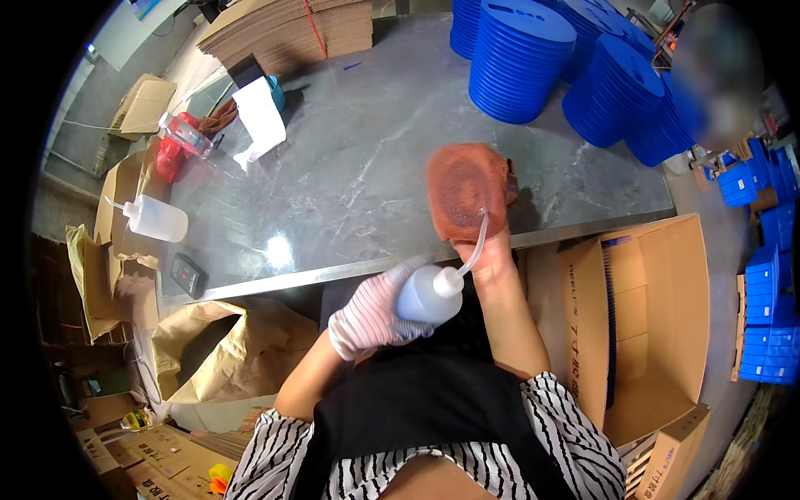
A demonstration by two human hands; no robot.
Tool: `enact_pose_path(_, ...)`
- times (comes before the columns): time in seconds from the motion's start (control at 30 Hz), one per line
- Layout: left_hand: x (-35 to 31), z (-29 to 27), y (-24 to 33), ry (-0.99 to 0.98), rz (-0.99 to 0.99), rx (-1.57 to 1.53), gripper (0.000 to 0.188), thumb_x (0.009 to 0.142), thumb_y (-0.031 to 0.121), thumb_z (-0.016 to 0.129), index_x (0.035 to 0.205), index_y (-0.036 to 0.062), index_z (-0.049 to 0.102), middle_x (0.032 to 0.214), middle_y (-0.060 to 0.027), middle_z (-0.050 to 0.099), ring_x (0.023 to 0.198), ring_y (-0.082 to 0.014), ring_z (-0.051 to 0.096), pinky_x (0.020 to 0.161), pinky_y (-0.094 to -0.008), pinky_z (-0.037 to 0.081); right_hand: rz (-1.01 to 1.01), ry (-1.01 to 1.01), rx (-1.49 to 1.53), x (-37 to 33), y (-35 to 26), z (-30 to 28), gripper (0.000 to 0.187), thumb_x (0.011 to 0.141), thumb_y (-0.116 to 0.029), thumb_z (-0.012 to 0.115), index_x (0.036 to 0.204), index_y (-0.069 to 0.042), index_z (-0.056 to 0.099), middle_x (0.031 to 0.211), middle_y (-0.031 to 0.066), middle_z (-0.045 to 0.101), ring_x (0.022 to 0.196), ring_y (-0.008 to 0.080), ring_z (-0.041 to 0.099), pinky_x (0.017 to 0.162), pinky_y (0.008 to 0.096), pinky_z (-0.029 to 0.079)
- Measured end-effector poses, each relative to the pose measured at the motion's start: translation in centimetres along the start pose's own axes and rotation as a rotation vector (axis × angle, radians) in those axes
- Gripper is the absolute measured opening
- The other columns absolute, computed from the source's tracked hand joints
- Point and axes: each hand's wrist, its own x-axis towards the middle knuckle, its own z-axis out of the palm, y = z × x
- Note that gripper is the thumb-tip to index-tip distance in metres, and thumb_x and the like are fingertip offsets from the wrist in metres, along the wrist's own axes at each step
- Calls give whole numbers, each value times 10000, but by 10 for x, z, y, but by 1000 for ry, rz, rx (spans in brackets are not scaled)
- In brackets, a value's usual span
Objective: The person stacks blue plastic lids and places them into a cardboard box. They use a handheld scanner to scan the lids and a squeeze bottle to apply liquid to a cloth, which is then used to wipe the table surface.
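My left hand (375, 308), in a striped knit glove, is closed round a translucent squeeze bottle (431, 297) with a white cap. The bottle is tilted, and its long bent spout reaches up to a reddish-brown cloth (464, 192). The spout's tip lies at the cloth's surface; whether it touches I cannot tell. A darker, wet-looking patch fills the middle of the cloth. My bare right hand (492, 252) holds this cloth from beneath, over the table's near edge, with the fingers mostly hidden under it.
Stacks of blue discs (521, 62) stand at the back right of the grey table (350, 192). A second squeeze bottle (158, 218) and a black device (188, 275) lie at the left. Near the front edge are a paper sack (258, 350) and an open carton (658, 325).
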Motion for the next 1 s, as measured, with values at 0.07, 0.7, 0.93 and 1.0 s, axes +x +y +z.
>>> enact_pose_path(0.07, 10, -5, 2, 60, 33, -31, 968, 589, 219, 905, 1411, 51, 422, 1233, -161, 623, 1177, -304, 598, 976, -395, 475, 0, -7, -56, 0, 2, -2, 447, 908, -363, 661, 1256, -106, 545, 1251, 40, 593, 1166, 190, 573, 950, 368, 535)
enact_pose_path(0.7, 0, -1, 2, -51, 57, 81, 929, 597, 255, 874, 1401, 115, 430, 1199, -197, 619, 1113, -400, 594, 928, -427, 505, -48, 49, -22, -2, -10, 12, 435, 916, -318, 654, 1269, -89, 545, 1225, 70, 623, 1093, 223, 633, 865, 385, 585)
enact_pose_path(0.93, 23, -24, -3, 93, 87, -6, 995, 595, 291, 918, 1417, 48, 414, 1231, -173, 629, 1147, -310, 617, 983, -385, 470, -22, 101, -67, 1, -14, 7, 500, 897, -399, 666, 1300, -144, 517, 1258, 15, 587, 1168, 197, 565, 951, 385, 529)
enact_pose_path(1.0, 12, -24, -6, 100, 19, -1, 971, 600, 275, 903, 1409, 42, 420, 1220, -170, 630, 1139, -317, 612, 979, -391, 472, -34, 75, -61, -3, -15, 4, 479, 897, -383, 671, 1283, -142, 522, 1247, 14, 587, 1155, 191, 570, 939, 372, 535)
